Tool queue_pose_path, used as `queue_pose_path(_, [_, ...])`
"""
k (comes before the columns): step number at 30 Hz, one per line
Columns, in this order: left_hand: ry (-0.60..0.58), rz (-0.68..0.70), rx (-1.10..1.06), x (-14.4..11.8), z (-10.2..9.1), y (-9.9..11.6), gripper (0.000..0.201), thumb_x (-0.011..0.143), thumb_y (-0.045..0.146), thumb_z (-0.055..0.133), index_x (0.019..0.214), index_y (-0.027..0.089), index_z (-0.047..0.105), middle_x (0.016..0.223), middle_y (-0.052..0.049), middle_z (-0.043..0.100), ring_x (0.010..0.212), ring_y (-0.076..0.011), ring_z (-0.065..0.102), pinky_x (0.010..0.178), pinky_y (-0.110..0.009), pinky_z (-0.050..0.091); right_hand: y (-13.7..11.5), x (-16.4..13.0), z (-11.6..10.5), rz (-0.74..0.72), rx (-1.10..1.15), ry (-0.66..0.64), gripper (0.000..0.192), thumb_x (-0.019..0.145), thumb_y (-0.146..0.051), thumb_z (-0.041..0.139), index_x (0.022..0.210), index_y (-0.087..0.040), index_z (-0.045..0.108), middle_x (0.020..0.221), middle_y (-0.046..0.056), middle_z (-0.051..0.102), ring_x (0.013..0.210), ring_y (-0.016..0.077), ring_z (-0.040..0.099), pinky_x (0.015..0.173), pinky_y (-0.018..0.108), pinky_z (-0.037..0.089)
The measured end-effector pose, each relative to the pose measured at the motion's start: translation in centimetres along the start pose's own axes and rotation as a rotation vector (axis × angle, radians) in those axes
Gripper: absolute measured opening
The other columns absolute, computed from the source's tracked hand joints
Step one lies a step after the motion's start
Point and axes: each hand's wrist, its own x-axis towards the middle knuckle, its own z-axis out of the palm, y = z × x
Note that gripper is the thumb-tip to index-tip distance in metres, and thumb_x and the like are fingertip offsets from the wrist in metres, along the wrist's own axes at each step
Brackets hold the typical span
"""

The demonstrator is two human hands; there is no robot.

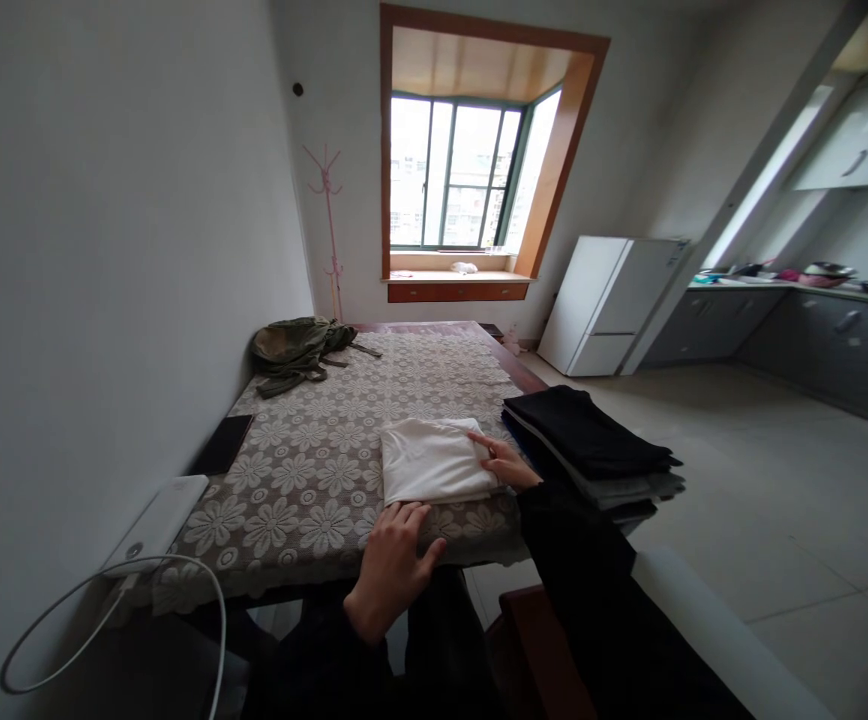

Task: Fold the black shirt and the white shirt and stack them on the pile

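A folded white garment [432, 460] lies on the lace-covered table [314, 470] near its front edge. My right hand [505, 462] rests with fingers spread on the garment's right edge. My left hand [393, 565] lies flat on the tablecloth just below the garment's near edge, fingertips touching it. Neither hand grips anything. To the right of my right hand, a stack of folded dark clothes [591, 440] sits at the table's right edge, black on top and grey beneath.
An olive bag [295, 350] sits at the table's far left corner. A white device with a cable [156, 520] and a dark flat object [224, 443] lie along the left wall. A white fridge [614, 300] and kitchen counter [816, 320] stand right.
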Motion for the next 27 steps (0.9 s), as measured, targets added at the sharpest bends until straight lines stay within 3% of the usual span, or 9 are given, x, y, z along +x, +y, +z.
queue_pose_path(4, [0.043,-0.045,0.006,2.3,-1.5,0.3,0.035,0.099,0.043,0.053,0.125,0.026,0.069,0.122,-0.01,0.075,0.117,-0.0284,0.066,0.105,-0.044,0.047,-0.4,-0.2,-0.1,0.032,-0.007,0.001,0.074,0.063,-0.014,0.06,0.136,-0.013,0.071,0.095,0.006,0.07,0.099,0.0284,0.063,0.098,0.043,0.048])
queue_pose_path(7, [0.054,-0.007,0.031,4.7,-1.8,-0.1,0.036,0.102,0.04,0.049,0.129,0.025,0.067,0.127,-0.009,0.073,0.123,-0.0273,0.063,0.109,-0.044,0.045,-0.7,-0.2,-0.1,0.023,-0.022,-0.008,0.073,0.063,-0.014,0.059,0.135,-0.014,0.071,0.1,0.007,0.072,0.101,0.029,0.063,0.1,0.044,0.048])
queue_pose_path(11, [0.009,0.043,0.099,8.0,-0.7,-1.4,0.045,0.103,0.036,0.044,0.142,0.02,0.059,0.15,-0.011,0.06,0.144,-0.0289,0.049,0.122,-0.048,0.033,-0.2,0.0,-0.3,-0.029,-0.1,-0.027,0.073,0.064,-0.015,0.059,0.136,-0.016,0.07,0.115,0.008,0.073,0.106,0.03,0.065,0.1,0.044,0.05])
queue_pose_path(14, [-0.064,0.015,0.191,9.9,0.5,-3.0,0.053,0.102,0.037,0.042,0.15,0.017,0.052,0.162,-0.012,0.048,0.154,-0.0325,0.033,0.127,-0.053,0.024,0.6,0.1,-0.8,-0.063,-0.292,-0.039,0.079,0.062,-0.011,0.055,0.141,-0.017,0.066,0.128,0.008,0.071,0.112,0.0291,0.065,0.102,0.042,0.052])
queue_pose_path(18, [-0.146,-0.025,0.284,11.2,1.7,-4.9,0.064,0.101,0.043,0.041,0.157,0.013,0.045,0.167,-0.014,0.039,0.158,-0.036,0.024,0.128,-0.054,0.018,0.4,0.4,-0.7,-0.068,-0.569,0.035,0.082,0.063,-0.005,0.055,0.144,-0.012,0.06,0.154,0.017,0.052,0.14,0.0351,0.049,0.117,0.05,0.04])
queue_pose_path(21, [-0.146,-0.013,0.312,11.4,2.3,-5.6,0.068,0.1,0.048,0.04,0.159,0.014,0.042,0.169,-0.014,0.035,0.159,-0.0374,0.02,0.129,-0.057,0.013,-1.6,1.4,1.3,-0.184,-0.71,0.084,0.073,0.077,-0.008,0.056,0.149,-0.015,0.055,0.166,0.015,0.036,0.15,0.0336,0.036,0.123,0.051,0.032])
queue_pose_path(24, [-0.135,0.002,0.32,11.3,2.8,-5.8,0.067,0.101,0.049,0.039,0.159,0.016,0.042,0.169,-0.013,0.035,0.159,-0.0377,0.019,0.128,-0.059,0.011,-3.7,2.8,4.9,-0.324,-0.813,-0.01,0.059,0.095,-0.023,0.051,0.153,-0.02,0.05,0.168,0.01,0.035,0.152,0.0273,0.034,0.125,0.045,0.03])
queue_pose_path(27, [-0.113,0.003,0.311,11.1,2.9,-6.0,0.066,0.1,0.049,0.04,0.159,0.018,0.042,0.168,-0.012,0.037,0.159,-0.0375,0.02,0.128,-0.059,0.011,-4.0,3.8,8.0,-0.255,-0.891,-0.103,0.058,0.104,-0.039,0.042,0.16,-0.024,0.041,0.17,0.006,0.032,0.157,0.0295,0.025,0.127,0.053,0.022])
